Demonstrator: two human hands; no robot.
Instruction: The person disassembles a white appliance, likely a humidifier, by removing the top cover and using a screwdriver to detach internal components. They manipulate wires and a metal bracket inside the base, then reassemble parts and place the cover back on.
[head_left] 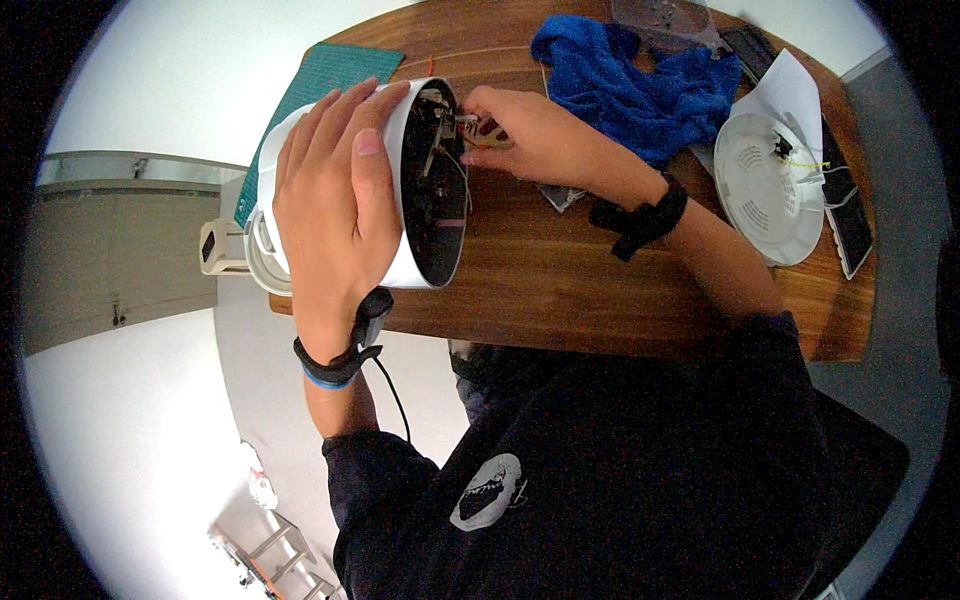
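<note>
A white rounded appliance, which looks like a rice cooker (420, 262), lies on its side on the wooden table with its open underside facing right. Dark metal, wires and small parts show inside. My left hand (343, 205) is laid over its white wall, fingers curved along it and thumb near the rim, holding it. At the opening, my right hand (525, 138) has its thumb and fingers bent around a small pale part with thin wires (466, 124); what exactly the fingertips grip is too small to make out. A white round vented base cover (765, 195) rests at the right.
A blue towel (625, 85) lies behind my right hand, near a clear plastic tray (660, 18) at the far edge. Under the appliance is a green cutting mat (335, 75). White paper (785, 95) and a dark flat device (848, 235) lie around the cover.
</note>
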